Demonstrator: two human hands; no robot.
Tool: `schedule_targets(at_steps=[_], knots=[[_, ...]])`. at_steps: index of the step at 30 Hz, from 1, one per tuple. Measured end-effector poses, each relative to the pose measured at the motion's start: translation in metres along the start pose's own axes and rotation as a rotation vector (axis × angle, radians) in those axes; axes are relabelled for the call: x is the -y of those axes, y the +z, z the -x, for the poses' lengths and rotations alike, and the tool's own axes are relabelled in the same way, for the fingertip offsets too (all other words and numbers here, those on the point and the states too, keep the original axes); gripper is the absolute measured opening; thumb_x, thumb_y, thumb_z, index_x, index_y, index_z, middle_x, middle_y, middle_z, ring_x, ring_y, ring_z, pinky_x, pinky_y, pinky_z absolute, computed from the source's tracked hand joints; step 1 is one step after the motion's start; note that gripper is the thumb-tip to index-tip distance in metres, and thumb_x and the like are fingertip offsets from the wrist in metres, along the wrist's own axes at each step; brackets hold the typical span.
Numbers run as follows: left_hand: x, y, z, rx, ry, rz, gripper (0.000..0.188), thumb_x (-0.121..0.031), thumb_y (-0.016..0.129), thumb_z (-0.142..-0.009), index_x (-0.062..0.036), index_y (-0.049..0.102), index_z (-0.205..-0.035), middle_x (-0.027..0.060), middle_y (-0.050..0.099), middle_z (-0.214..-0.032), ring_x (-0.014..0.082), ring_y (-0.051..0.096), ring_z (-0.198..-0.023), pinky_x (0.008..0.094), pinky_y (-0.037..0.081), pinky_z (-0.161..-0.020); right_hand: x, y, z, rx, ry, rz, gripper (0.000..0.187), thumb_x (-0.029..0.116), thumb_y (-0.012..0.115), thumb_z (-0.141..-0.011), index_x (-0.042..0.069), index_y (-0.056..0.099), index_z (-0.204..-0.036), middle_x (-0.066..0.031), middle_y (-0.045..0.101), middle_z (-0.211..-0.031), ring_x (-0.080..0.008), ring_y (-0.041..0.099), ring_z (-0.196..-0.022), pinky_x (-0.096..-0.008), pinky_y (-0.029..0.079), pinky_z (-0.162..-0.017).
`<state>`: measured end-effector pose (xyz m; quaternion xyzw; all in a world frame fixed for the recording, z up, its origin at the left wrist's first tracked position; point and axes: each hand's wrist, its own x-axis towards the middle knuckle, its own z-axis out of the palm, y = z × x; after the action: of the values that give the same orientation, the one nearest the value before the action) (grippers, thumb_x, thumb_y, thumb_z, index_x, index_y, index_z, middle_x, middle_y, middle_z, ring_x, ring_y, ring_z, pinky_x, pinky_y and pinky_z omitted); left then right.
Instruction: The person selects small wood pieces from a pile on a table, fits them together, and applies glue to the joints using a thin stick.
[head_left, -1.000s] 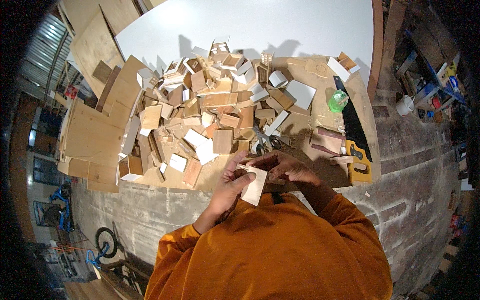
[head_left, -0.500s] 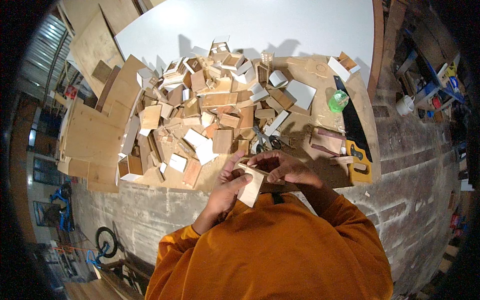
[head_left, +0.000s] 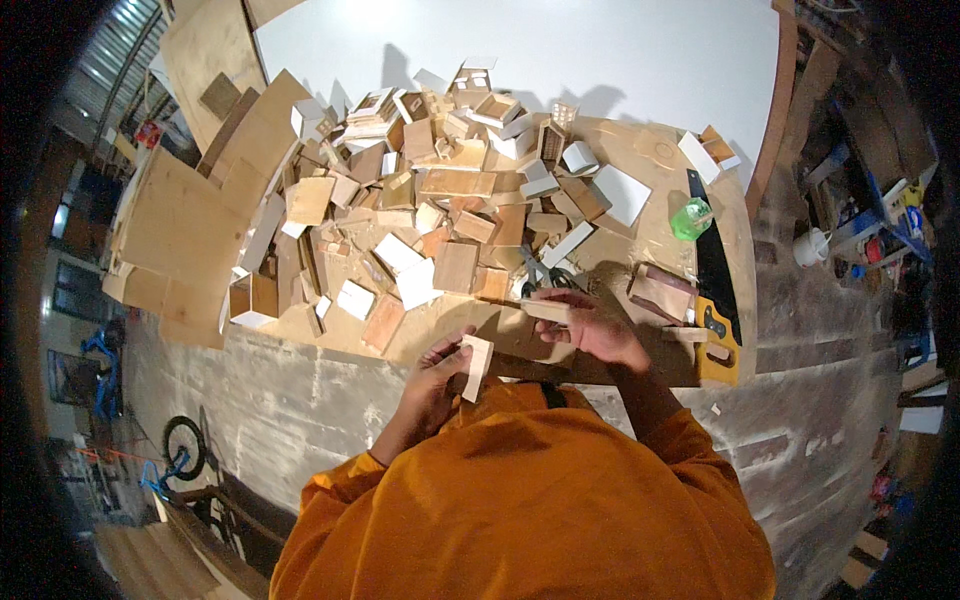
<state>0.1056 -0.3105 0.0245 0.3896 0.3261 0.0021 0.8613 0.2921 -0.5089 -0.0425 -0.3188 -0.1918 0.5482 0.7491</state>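
Observation:
Close to my body, my left hand point(head_left: 432, 378) pinches a small pale wooden piece point(head_left: 477, 368) between thumb and fingers. A little to the right and farther out, my right hand point(head_left: 598, 328) grips a flat wooden block point(head_left: 546, 310) at the table's near edge. The two pieces are apart. Just beyond my right hand lies a pair of dark-handled scissors point(head_left: 548, 276), partly covered by it. A brown wooden block point(head_left: 456, 267) and a white panel point(head_left: 417, 284) rest beyond my left hand.
A heap of wood offcuts and small model parts point(head_left: 440, 180) covers the table's middle and left. On the right are a handsaw point(head_left: 716, 340) with a yellow handle, a green plastic container point(head_left: 690, 218) and a shallow wooden box point(head_left: 662, 291). A white board point(head_left: 560, 50) stands behind.
My hands have moved apart, each with its own wooden piece; before, they were together at the pieces. The left has come nearer my body, the right has shifted rightward. The view has shifted slightly.

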Motion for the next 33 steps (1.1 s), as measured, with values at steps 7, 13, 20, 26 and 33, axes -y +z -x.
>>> schedule_targets(at_steps=[7, 13, 20, 26, 33], knots=[[0.013, -0.009, 0.004, 0.023, -0.009, 0.029, 0.023, -0.009, 0.064, -0.087, -0.0051, 0.060, -0.109, 0.0059, 0.065, -0.101, 0.0170, 0.063, -0.090, 0.0307, 0.052, -0.078, 0.001, 0.005, -0.006, 0.014, 0.003, -0.156, 0.057, 0.035, 0.064, -0.086, 0.003, 0.047, -0.130, -0.0132, 0.056, -0.122, -0.0244, 0.059, -0.105, -0.0371, 0.049, -0.090], [0.003, -0.036, -0.003, 0.075, -0.004, 0.101, 0.015, -0.005, 0.063, -0.087, -0.0062, 0.057, -0.101, 0.0056, 0.063, -0.093, 0.0159, 0.062, -0.083, 0.0281, 0.051, -0.073, -0.014, 0.019, -0.028, 0.058, 0.095, -0.109, 0.066, 0.027, 0.072, -0.079, 0.000, 0.043, -0.132, -0.0163, 0.053, -0.125, -0.0265, 0.056, -0.110, -0.0372, 0.047, -0.094], [-0.011, -0.057, -0.009, -0.046, -0.045, 0.167, 0.015, -0.004, 0.062, -0.087, -0.0114, 0.053, -0.095, -0.0033, 0.052, -0.073, 0.0064, 0.045, -0.059, 0.0200, 0.038, -0.053, -0.018, 0.061, -0.066, -0.013, 0.191, 0.260, 0.069, 0.015, 0.078, -0.073, 0.002, 0.045, -0.132, -0.0084, 0.049, -0.122, -0.0196, 0.052, -0.111, -0.0316, 0.045, -0.097], [-0.037, -0.088, -0.011, -0.088, -0.028, 0.207, 0.013, -0.005, 0.063, -0.086, -0.0120, 0.053, -0.092, -0.0034, 0.053, -0.077, 0.0071, 0.050, -0.065, 0.0225, 0.045, -0.062, -0.017, 0.087, -0.121, -0.139, 0.014, 0.843, 0.060, 0.016, 0.080, -0.070, 0.006, 0.055, -0.123, -0.0091, 0.049, -0.128, -0.0179, 0.047, -0.118, -0.0329, 0.048, -0.092], [-0.046, -0.117, -0.005, -0.125, -0.024, 0.247, 0.010, -0.006, 0.061, -0.087, -0.0128, 0.053, -0.086, -0.0032, 0.054, -0.076, 0.0087, 0.051, -0.065, 0.0251, 0.047, -0.062, -0.009, 0.090, -0.199, -0.155, -0.357, 1.560, 0.058, 0.016, 0.078, -0.064, 0.007, 0.059, -0.117, -0.0156, 0.051, -0.125, -0.0344, 0.059, -0.102, -0.0390, 0.049, -0.087]])
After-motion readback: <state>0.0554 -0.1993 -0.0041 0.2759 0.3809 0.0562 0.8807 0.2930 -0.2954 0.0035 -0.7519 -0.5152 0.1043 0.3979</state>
